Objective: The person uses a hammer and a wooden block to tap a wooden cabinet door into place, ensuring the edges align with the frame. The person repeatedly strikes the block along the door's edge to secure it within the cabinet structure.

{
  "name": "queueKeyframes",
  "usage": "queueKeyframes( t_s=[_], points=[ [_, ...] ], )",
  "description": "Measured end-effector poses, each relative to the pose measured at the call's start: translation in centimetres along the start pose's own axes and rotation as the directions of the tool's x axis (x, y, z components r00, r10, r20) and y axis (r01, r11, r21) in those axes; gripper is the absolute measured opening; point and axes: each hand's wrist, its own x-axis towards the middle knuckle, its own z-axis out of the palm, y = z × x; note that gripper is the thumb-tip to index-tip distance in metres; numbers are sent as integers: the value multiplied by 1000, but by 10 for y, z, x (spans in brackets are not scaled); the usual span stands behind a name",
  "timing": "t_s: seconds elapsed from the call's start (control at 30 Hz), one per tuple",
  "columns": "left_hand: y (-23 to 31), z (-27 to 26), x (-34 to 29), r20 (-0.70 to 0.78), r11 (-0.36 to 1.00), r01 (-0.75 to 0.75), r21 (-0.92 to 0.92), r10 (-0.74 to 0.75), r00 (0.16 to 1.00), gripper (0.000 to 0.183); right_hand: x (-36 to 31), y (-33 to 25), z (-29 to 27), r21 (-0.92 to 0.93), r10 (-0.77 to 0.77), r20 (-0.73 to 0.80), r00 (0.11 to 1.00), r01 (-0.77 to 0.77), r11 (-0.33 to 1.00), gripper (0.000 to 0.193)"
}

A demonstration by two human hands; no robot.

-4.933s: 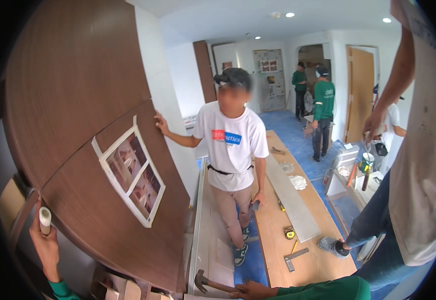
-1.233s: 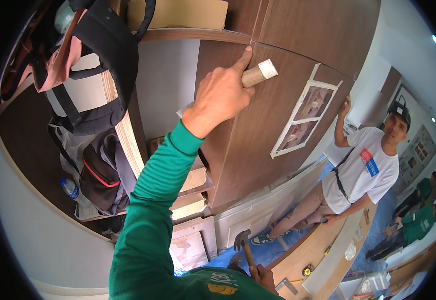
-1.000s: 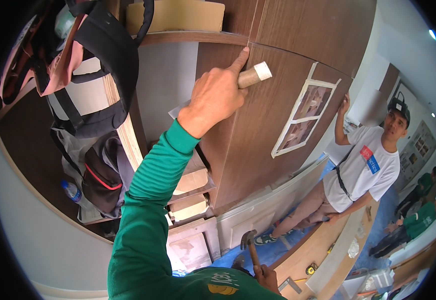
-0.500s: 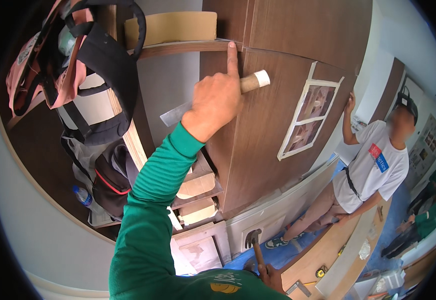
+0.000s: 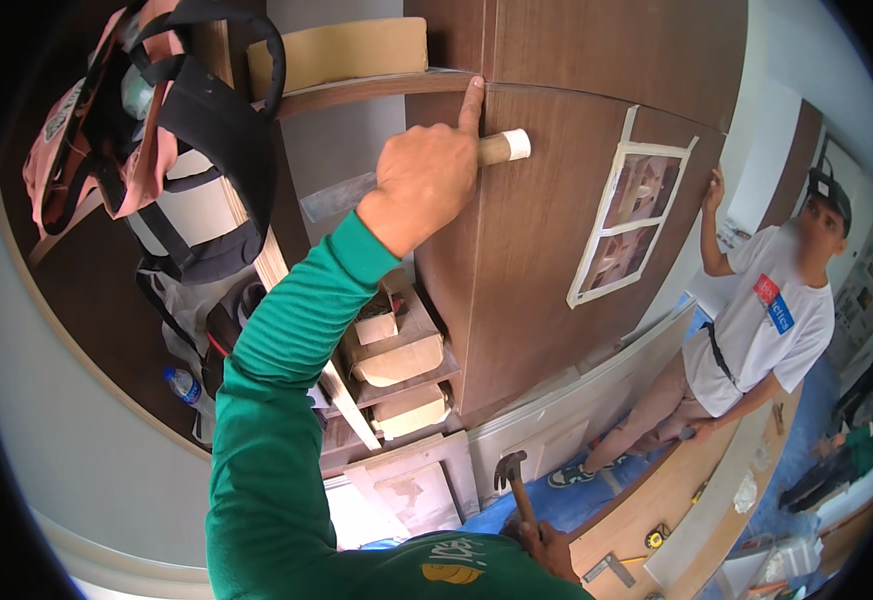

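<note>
One left hand [image 5: 424, 185] gripping one bladed tool [image 5: 497, 149], right hand [image 5: 550, 550] gripping one hammer [image 5: 522, 495]

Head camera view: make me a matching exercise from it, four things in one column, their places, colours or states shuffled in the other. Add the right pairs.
Things
1. Hammer
2. Left hand
3. Tape measure
4. Taped pictures

Places, colours, states
A. On the brown cabinet panel
B. Yellow and black
C. Held in the right hand
D. Index finger extended at the edge of a shelf

Right pairs: 1-C, 2-D, 3-B, 4-A
</note>
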Motion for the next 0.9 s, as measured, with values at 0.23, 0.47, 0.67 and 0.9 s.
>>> queueKeyframes(
  t_s=[0.23,0.47,0.67,0.9],
  points=[
    [0,-3,-1,15,1000,10,0,-10,1000,107,-7,-1,-1,-35,-21,5,1000,21,999,65],
    [5,-8,-1,98,988,83,-129,-71,993,113,-6,-23,-17,-8,-38,-65,997,38,999,62],
    [10,-13,0,142,990,98,-99,-83,986,115,2,-5,-9,25,-97,-82,992,100,995,54],
    [10,-11,-8,148,997,67,41,-72,986,114,-11,-19,-10,104,-22,5,1000,21,994,49]
  ],
)
